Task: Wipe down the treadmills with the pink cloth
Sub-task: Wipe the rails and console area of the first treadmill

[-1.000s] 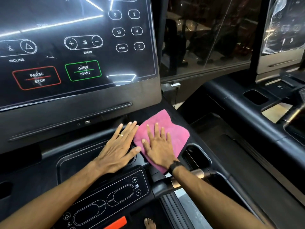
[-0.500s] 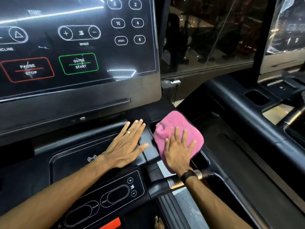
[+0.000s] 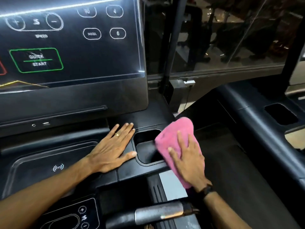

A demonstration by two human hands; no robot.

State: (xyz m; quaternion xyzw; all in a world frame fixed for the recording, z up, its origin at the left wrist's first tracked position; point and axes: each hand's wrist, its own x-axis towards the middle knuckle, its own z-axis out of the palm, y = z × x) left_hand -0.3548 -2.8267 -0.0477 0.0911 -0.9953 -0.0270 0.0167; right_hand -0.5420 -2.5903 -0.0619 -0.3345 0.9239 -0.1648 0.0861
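The pink cloth (image 3: 175, 136) lies over the right rim of the cup holder (image 3: 146, 152) on the black treadmill console (image 3: 145, 116). My right hand (image 3: 189, 159) presses flat on the cloth with straight, spread fingers. My left hand (image 3: 112, 149), wearing a ring, rests flat on the console just left of the cup holder, fingers straight. The touch screen (image 3: 71, 40) with its QUICK START button stands upright behind both hands.
A second treadmill (image 3: 257, 123) stands to the right, with its own recess (image 3: 280, 114) and a dark gap between the machines. A metal grip handle (image 3: 158, 212) crosses below my right wrist. Glass panels rise behind.
My right hand has slid the pink cloth rightward, off the console deck and onto the cup holder's right edge. My left hand has stayed flat on the console. The camera has moved closer.
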